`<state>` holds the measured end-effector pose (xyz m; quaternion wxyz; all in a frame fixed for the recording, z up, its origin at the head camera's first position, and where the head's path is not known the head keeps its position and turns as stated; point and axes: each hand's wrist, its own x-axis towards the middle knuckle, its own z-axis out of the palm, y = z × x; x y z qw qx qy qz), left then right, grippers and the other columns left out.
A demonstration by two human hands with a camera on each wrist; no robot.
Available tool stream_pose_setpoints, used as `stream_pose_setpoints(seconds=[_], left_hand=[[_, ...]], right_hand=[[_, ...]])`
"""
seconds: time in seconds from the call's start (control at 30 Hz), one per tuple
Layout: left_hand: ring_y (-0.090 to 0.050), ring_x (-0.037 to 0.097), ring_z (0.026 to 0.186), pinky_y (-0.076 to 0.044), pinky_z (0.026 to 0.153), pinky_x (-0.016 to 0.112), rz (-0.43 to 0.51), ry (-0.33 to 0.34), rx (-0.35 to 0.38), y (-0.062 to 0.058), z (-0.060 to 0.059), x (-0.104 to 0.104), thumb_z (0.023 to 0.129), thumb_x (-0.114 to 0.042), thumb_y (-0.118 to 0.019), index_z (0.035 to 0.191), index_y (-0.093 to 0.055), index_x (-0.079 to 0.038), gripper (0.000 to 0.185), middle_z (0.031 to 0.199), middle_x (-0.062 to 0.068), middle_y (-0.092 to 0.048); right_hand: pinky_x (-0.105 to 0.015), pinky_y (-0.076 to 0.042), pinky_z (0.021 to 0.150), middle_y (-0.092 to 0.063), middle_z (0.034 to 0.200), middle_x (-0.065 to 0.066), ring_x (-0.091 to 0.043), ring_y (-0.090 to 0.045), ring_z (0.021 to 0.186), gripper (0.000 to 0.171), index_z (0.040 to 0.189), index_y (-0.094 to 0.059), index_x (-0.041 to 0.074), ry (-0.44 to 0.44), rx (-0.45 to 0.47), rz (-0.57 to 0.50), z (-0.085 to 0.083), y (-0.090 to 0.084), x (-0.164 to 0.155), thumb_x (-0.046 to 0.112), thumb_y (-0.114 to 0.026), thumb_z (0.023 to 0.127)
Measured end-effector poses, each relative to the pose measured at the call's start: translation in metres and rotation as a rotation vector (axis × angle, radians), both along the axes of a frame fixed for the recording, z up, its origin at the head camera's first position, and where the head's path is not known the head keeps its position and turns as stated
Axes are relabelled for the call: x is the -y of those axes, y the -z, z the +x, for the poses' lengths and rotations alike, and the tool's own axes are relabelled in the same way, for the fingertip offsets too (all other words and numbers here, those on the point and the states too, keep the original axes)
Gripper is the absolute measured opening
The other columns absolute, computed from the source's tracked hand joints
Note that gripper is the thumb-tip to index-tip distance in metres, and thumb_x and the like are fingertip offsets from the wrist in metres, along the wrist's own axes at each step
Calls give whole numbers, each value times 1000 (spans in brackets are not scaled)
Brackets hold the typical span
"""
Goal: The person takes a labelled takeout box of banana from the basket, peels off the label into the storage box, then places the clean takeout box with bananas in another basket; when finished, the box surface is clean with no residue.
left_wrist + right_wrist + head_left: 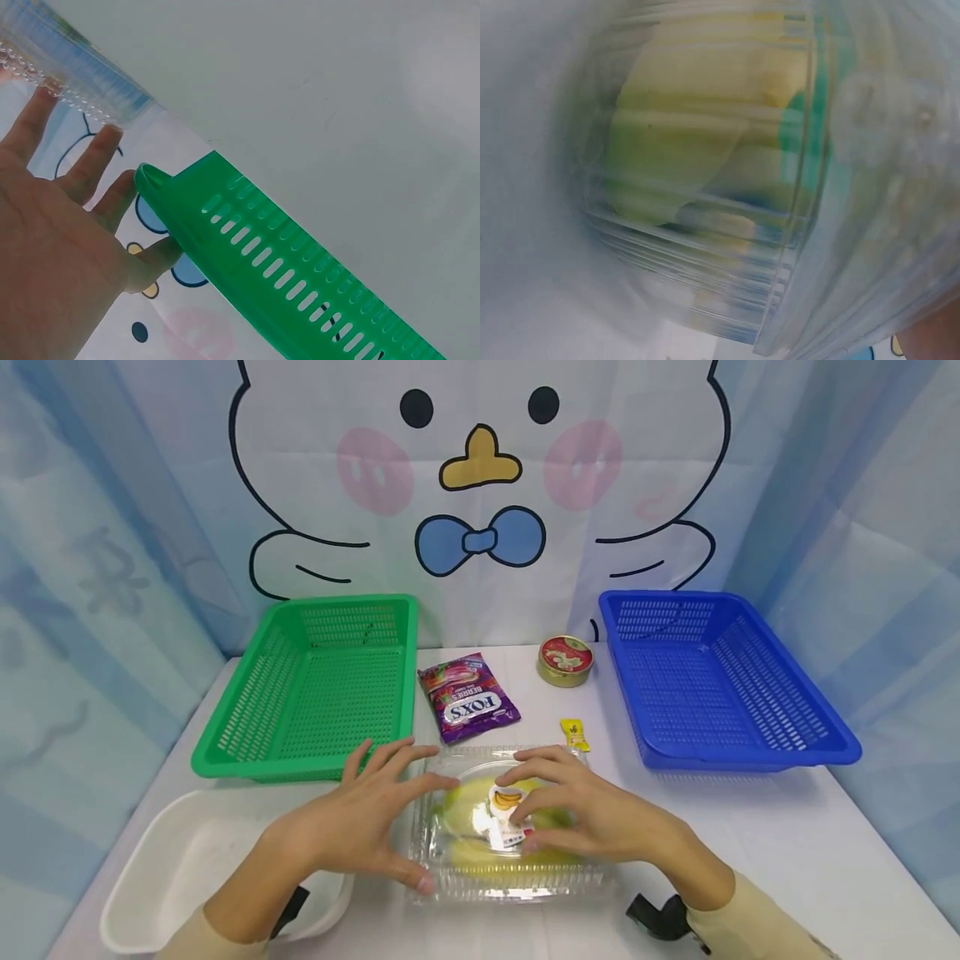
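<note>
The clear box [510, 827] of bananas [480, 814] sits on the table between both hands. The left hand [360, 818] lies spread and relaxed against the box's left side; the right hand [585, 818] rests on the lid, fingers seemingly loose rather than gripping. With so light a hold, the slick box could slide toward the tub [187, 860] beside the left thumb.
</note>
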<state>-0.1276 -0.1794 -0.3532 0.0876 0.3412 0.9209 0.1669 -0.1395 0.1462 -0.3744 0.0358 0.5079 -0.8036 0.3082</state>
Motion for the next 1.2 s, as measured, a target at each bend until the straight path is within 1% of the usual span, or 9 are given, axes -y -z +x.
stream_pose_setpoints(seconds=[0.1,0.23,0.37,0.6,0.77,0.83,1.0,1.2], left_hand=[[-14,41,154,0,114,80,-7,-2,3,0,-1,0,63,-83,-76,148,-50,-40,98,166,5,-28],[-15,40,154,0,114,80,-3,2,9,-1,-1,-1,63,-82,-77,148,-50,-40,97,166,4,-29],[-14,39,154,1,114,79,5,6,19,0,-2,-1,63,-81,-78,147,-51,-40,97,165,5,-29],[-15,38,154,0,114,79,3,9,16,0,-2,-2,64,-80,-79,147,-51,-40,97,165,5,-30],[-15,38,154,-2,113,81,0,2,21,0,-2,-3,64,-79,-80,146,-51,-41,95,165,5,-29],[-14,38,154,-3,113,81,2,0,26,1,-2,-2,64,-78,-80,146,-51,-41,95,165,5,-29],[-13,38,154,-3,113,81,14,2,33,1,-2,-1,64,-78,-80,147,-50,-42,95,165,4,-28],[-12,38,155,-3,113,81,6,1,34,1,-2,-1,64,-80,-78,147,-49,-42,96,166,2,-27]], right_hand=[[-51,-41,113,-63,135,6,-33,-45,138,11,102,-75,29,-6,-12,3,-2,2,1,30,-79,91],[-51,-41,114,-64,133,7,-32,-47,137,5,95,-74,29,3,-5,11,-3,4,2,26,-78,93],[-51,-41,114,-64,131,7,-31,-47,137,7,93,-71,29,14,16,16,-2,6,2,25,-75,95],[-51,-41,113,-64,129,6,-31,-50,134,9,92,-69,28,22,61,-37,-3,7,2,22,-72,97],[-48,-43,110,-64,131,6,-23,-51,131,11,90,-70,29,58,88,-63,-3,10,3,22,-72,98],[-49,-43,110,-63,134,5,-22,-50,132,11,90,-70,29,73,113,-70,-3,10,4,22,-72,98],[-57,-41,111,-57,142,3,-24,-48,137,12,89,-70,31,118,192,-87,-2,9,5,23,-72,98],[-61,-40,111,-55,146,3,-26,-48,138,14,88,-70,32,138,225,-106,-2,10,6,23,-72,98]])
